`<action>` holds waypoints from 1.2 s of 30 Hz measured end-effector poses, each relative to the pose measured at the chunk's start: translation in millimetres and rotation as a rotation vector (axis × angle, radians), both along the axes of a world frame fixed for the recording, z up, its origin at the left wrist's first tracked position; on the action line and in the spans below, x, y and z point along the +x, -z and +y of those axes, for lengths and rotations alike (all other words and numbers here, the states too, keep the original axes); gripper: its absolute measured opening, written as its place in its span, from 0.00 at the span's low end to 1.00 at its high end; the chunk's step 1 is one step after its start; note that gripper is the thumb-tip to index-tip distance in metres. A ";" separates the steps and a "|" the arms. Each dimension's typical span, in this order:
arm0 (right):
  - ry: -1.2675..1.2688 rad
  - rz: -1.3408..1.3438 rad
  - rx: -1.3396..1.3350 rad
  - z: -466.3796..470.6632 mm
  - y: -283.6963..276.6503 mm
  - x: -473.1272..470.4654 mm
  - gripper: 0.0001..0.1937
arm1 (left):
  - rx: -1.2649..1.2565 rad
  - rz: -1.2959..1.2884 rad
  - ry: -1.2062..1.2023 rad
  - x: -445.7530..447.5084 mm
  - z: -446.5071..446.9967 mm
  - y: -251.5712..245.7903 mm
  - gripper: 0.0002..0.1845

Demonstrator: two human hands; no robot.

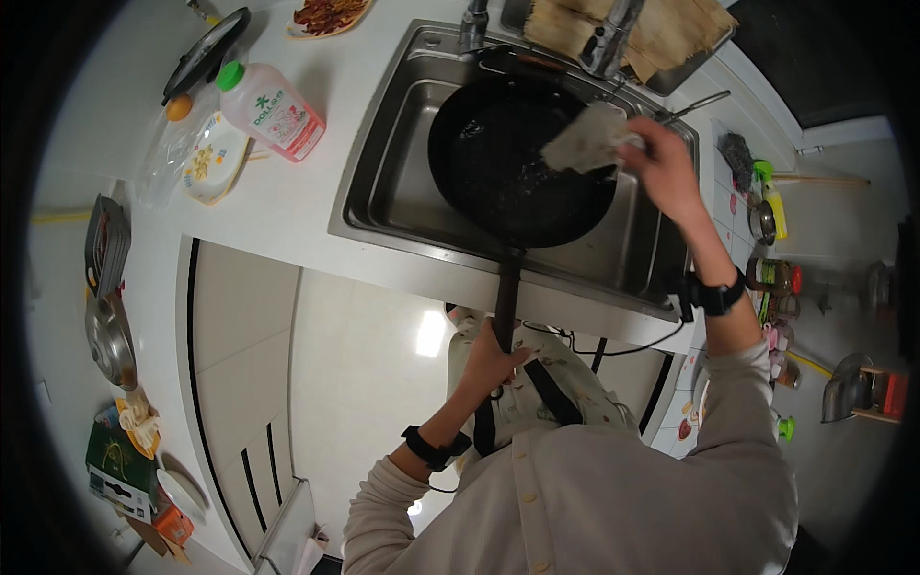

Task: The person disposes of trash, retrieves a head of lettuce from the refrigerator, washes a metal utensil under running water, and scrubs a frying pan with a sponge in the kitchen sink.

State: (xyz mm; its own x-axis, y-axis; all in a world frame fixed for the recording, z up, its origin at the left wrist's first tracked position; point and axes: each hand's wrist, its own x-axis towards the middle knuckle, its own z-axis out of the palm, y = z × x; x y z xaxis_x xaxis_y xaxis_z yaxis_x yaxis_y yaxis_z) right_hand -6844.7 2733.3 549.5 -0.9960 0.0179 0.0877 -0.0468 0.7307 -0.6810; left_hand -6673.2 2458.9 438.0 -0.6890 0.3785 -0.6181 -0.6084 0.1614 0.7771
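A black wok rests over the stainless steel sink, with some wet, shiny patches on its inside. Its dark handle reaches past the counter's front edge, and my left hand is wrapped around the lower end. My right hand pinches a greyish, crumpled cloth above the right side of the wok. The cloth looks a little blurred. Whether it touches the wok, I cannot tell. Behind the wok's far rim stands the metal faucet.
Left of the sink stand a pink plastic bottle with a green cap and a plate of chopped pieces. An egg and a black-rimmed lid are beyond. Jars line the right counter. A cable hangs near my right wrist.
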 end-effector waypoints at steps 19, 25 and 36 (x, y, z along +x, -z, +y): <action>0.016 -0.674 -0.787 31.2 107.2 141.1 0.19 | -0.078 -0.031 -0.049 4.4 29.8 -29.3 0.18; 0.131 -1.018 -1.688 -82.0 120.8 123.2 0.29 | 0.024 -0.074 -0.078 9.4 44.6 -59.0 0.17; 0.476 -0.760 -2.090 -117.0 113.8 115.8 0.12 | 0.185 -0.250 0.054 -4.1 15.1 -74.9 0.16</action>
State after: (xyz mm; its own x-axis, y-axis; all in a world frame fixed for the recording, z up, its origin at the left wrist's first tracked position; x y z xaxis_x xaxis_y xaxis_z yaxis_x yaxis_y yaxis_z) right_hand -6728.9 2616.3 435.7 -0.7235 -0.2817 -0.6302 0.4093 -0.9102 -0.0629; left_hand -6677.3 2474.0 513.0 -0.4999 0.5325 -0.6830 -0.7789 0.0685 0.6234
